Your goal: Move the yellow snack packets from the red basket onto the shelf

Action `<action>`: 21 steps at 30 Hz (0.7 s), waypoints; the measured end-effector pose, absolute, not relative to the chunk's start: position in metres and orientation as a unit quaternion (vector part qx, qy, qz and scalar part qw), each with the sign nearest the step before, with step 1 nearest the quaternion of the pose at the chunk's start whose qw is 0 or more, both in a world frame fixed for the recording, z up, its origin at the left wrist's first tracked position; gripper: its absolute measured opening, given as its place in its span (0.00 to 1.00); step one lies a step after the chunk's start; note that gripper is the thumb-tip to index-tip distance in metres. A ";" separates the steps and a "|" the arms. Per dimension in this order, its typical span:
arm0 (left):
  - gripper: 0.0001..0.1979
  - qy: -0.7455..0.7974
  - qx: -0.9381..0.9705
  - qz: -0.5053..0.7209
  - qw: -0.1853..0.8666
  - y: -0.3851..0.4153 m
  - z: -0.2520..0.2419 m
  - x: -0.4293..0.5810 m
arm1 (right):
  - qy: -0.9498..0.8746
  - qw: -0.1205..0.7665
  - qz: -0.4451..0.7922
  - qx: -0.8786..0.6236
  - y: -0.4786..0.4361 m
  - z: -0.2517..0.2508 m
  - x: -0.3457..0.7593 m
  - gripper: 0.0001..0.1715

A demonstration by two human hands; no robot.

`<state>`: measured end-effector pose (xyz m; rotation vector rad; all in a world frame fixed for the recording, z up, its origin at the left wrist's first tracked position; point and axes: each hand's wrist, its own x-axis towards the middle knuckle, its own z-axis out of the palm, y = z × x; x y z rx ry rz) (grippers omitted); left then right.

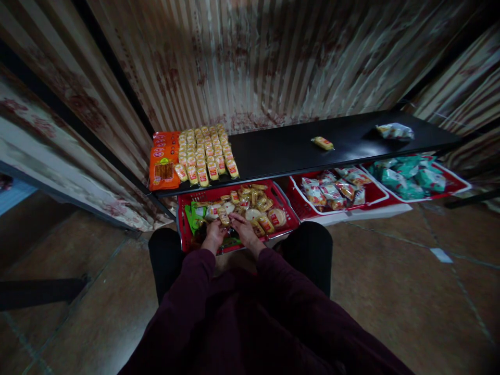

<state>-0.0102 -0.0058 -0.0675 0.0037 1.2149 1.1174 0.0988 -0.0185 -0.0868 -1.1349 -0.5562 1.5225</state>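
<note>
Over the front of a red basket (pixel 291 213) are both hands, close together. My left hand (pixel 215 232) has its fingers closed on a small wrapped snack (pixel 224 215). Beside it, my right hand (pixel 242 229) reaches toward the same snack with bent fingers; whether it grips anything is hard to make out. Round wrapped crackers (pixel 277 217), yellow packets and a green bag (pixel 192 217) fill the basket. Above it on the black shelf (pixel 269 151), rows of yellow wrapped snacks (pixel 207 151) stand next to an orange bag (pixel 164 161).
One yellow packet (pixel 323 143) and a crumpled clear bag (pixel 394 131) lie farther right on the shelf. Below them are a red basket of white-and-red packets (pixel 332 190) and another with green packets (pixel 410 177). Dark shelf posts and a striped curtain (pixel 250 67) stand behind.
</note>
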 end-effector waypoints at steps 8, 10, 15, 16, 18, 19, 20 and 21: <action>0.16 0.573 0.021 0.493 0.654 -0.001 -0.070 -0.004 | -0.257 0.530 0.646 -0.485 -0.018 -0.085 0.100 0.19; 0.17 0.587 0.027 0.495 0.640 0.001 -0.070 -0.002 | -0.246 0.530 0.643 -0.494 -0.018 -0.084 0.099 0.20; 0.20 0.626 0.058 0.475 0.616 0.002 -0.067 0.000 | -0.220 0.531 0.647 -0.500 -0.017 -0.086 0.098 0.24; 0.20 0.629 0.063 0.472 0.614 0.003 -0.067 0.000 | -0.222 0.533 0.648 -0.497 -0.017 -0.087 0.098 0.24; 0.20 0.634 0.066 0.467 0.612 0.003 -0.066 0.000 | -0.241 0.534 0.640 -0.496 -0.018 -0.089 0.099 0.23; 0.19 0.637 0.065 0.465 0.612 0.004 -0.066 0.000 | -0.261 0.536 0.628 -0.500 -0.018 -0.090 0.099 0.22; 0.18 0.637 0.064 0.462 0.614 0.004 -0.066 0.000 | -0.286 0.538 0.611 -0.505 -0.018 -0.091 0.099 0.21; 0.17 0.634 0.064 0.461 0.617 0.004 -0.067 0.000 | -0.315 0.542 0.589 -0.510 -0.019 -0.091 0.099 0.19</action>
